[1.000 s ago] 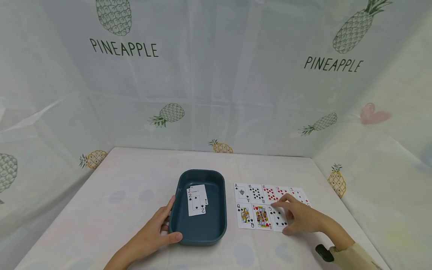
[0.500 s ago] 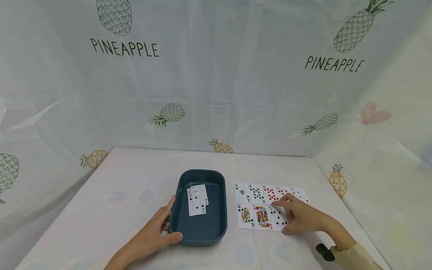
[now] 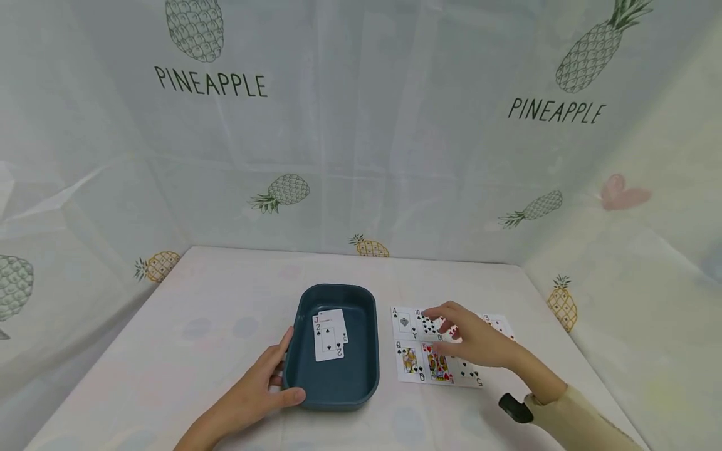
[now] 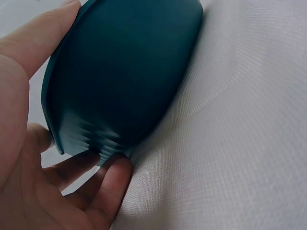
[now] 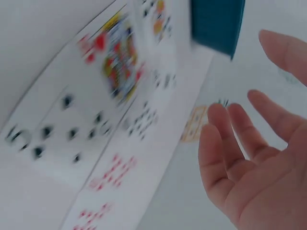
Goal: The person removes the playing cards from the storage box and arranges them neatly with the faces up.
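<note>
My left hand point(image 3: 254, 388) grips the near left corner of a dark teal tray point(image 3: 361, 357), thumb at the rim and fingers against the side wall point(image 4: 110, 86). Inside the tray a two of spades point(image 3: 329, 346) overlaps cards beneath it, one showing a red J. Over two rows of face-up playing cards hovers my right hand point(image 3: 476, 338), fingers spread and holding nothing. The lower row has a queen of spades point(image 3: 410, 362), a king of hearts point(image 3: 437, 368) and a five of spades point(image 5: 62, 127). The hand hides parts of both rows.
In the upper row lie an ace of spades point(image 3: 403, 322), a ten of spades point(image 3: 426, 327) and a three of diamonds point(image 3: 499, 326), among others. A pale cloth point(image 3: 225, 294) covers the table. Pineapple-printed curtains point(image 3: 361, 138) enclose the back and sides.
My right hand has lifted off the five of spades and moved left and away from me, uncovering that card. The left hand and the tray have stayed put.
</note>
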`<state>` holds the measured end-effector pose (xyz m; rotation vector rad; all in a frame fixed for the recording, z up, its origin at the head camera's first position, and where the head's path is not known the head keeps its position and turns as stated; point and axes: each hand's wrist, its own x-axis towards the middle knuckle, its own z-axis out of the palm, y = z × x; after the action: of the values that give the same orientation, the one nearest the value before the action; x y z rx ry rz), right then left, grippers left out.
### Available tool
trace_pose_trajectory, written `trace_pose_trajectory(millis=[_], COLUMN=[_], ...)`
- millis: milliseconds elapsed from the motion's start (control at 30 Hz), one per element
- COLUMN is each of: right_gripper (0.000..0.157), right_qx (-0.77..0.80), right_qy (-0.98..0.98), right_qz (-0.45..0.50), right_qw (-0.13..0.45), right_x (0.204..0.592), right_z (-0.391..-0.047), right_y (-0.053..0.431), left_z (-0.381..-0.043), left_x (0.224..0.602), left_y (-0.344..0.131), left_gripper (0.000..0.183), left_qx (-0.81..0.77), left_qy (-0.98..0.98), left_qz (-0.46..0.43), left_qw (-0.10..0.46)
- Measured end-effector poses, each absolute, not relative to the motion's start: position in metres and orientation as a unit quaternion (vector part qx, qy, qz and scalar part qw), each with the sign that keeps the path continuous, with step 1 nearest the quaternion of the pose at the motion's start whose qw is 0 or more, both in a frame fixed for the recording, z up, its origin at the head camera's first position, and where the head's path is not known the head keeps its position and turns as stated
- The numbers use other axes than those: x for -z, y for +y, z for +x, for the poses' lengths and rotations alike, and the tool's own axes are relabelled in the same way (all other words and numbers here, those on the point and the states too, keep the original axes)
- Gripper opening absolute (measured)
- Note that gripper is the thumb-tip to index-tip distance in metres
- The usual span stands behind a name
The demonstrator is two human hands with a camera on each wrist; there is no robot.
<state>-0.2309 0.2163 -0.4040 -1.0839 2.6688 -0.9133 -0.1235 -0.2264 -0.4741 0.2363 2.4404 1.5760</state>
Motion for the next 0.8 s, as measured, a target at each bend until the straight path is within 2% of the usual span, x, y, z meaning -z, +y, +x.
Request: trace_pose_trajectory(millis=[433,800], right_gripper=[0.057,0.066], right_qx=[0.254,0.184], right_qy=[0.879,0.879], right_qz=[-0.396,-0.425], right_qw=[0.070,0.115], right_x=[0.388,0.399], right_z=[-0.242,-0.251], right_y=[0.102,0.046], left_z=[-0.123,-0.124], left_x=[0.476,0.476], left_y=[-0.227,-0.228], left_gripper=[0.107,0.104], left_qx=[-0.535,-0.536], left_qy=[0.835,0.831], left_qz=[0.077,0.094], left_qw=[0.108,0.112])
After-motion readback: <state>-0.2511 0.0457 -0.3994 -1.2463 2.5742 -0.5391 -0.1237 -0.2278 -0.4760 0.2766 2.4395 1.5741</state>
